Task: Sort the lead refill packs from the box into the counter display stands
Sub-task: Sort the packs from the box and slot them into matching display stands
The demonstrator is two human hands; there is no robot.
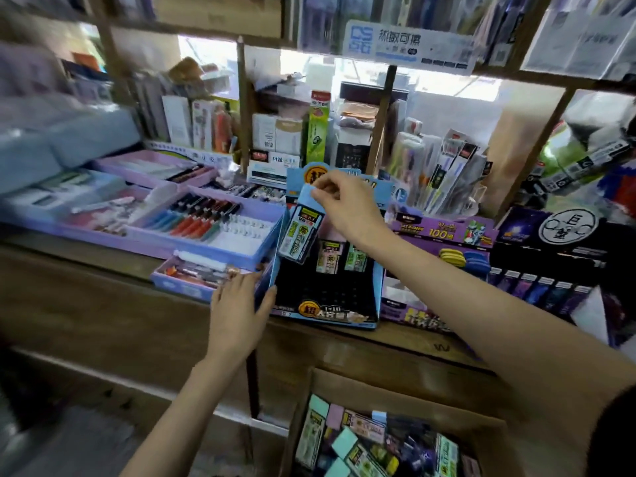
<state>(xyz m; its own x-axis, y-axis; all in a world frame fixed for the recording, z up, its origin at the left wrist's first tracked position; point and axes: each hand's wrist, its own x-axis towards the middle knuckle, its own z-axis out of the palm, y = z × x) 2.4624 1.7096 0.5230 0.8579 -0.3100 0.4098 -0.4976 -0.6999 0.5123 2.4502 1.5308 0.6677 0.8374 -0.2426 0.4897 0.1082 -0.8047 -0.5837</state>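
Observation:
A blue counter display stand (pixel 378 290) with a black pegged panel stands on the wooden counter. Two lead refill packs (pixel 340 258) hang side by side in its top row. My right hand (pixel 346 204) pinches the blue header of another lead refill pack (pixel 298 232) and holds it tilted over the stand's upper left corner. My left hand (pixel 237 309) grips the stand's lower left edge, thumb on the front. Below the counter, an open cardboard box (pixel 481 425) holds several more refill packs (pixel 364 445) with mint, pink and blue headers.
Purple trays of pens (pixel 206 222) lie left of the stand, and a small blue tray (pixel 192 273) sits by my left hand. A purple eraser display (pixel 444 232) and a black display (pixel 550 249) stand to the right. Shelves of stationery rise behind.

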